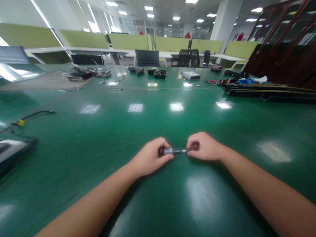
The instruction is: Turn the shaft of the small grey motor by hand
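Just above the green table, a small silver metal cylinder with a thin rod (168,151) lies level between my two hands. My left hand (151,157) is closed round the thick cylinder end, thumb below and forefinger above. From there the rod points right, to the fingertips of my right hand (204,147), which pinch its far end. Something small and dark shows at those fingertips, too blurred to name. The fingers cover both ends, so I cannot tell what kind of tool or part it is.
The glossy green table (103,131) reflects ceiling lights. A grey-and-black device (14,148) and a black cable (39,113) lie at left. Across the back are loose electronics (91,73), black parts (160,73) and a white box (191,75). Long dark strips (269,92) are stacked at right.
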{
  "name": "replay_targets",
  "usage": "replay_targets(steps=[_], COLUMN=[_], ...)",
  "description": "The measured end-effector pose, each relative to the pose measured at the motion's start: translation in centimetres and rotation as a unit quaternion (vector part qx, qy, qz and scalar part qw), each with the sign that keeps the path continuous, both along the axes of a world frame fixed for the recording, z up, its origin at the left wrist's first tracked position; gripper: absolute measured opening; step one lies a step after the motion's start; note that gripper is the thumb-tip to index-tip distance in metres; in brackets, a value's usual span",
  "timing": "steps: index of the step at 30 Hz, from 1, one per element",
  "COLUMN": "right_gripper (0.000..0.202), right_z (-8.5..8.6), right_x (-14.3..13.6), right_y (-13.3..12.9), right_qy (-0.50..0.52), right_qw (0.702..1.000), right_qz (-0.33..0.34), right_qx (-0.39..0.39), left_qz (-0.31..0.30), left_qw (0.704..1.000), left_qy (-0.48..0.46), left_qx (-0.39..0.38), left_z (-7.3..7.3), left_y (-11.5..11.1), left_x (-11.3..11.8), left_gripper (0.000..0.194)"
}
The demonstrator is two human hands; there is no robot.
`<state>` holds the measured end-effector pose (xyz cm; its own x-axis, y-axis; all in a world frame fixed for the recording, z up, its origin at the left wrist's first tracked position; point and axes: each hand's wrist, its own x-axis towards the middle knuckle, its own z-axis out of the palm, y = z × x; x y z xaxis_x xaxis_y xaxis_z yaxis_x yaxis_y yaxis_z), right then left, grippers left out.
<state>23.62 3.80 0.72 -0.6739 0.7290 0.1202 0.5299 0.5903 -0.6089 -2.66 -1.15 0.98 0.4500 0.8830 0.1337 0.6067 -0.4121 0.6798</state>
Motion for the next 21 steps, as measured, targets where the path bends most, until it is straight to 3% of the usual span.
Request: replay_targets(steps=[5,11,17,21], right_gripper=[0.009,0.012,0.015,0.012], right_z=[-0.5,-1.0,-1.3,-1.3], right_x=[-1.1,-3.8,-3.7,-3.5], right_y=[-0.3,-1.7,-1.8,-1.7], right_qy=[0.022,0.041,0.066,0.058], right_qw=[1.000,0.996,0.996,0.996], right_qz=[0.007,0.020,0.003,0.015], right_qx=[0.005,0.074,0.054,0.072], left_qz=[-0.004,-0.009,-0.009,-0.011], left_qw=[1.000,1.000,0.999,1.000], left_qy=[0.005,-0.008,0.010,0.000], left_qx=[0.009,0.022,0.035,0.022], left_z=[-0.1,-0.6,-0.4,-0.1], left_y=[0.2,0.2,0.3,0.3], left_x=[0.1,-0.1,-0.1,0.0], left_gripper=[0.017,0.018,0.025,0.018])
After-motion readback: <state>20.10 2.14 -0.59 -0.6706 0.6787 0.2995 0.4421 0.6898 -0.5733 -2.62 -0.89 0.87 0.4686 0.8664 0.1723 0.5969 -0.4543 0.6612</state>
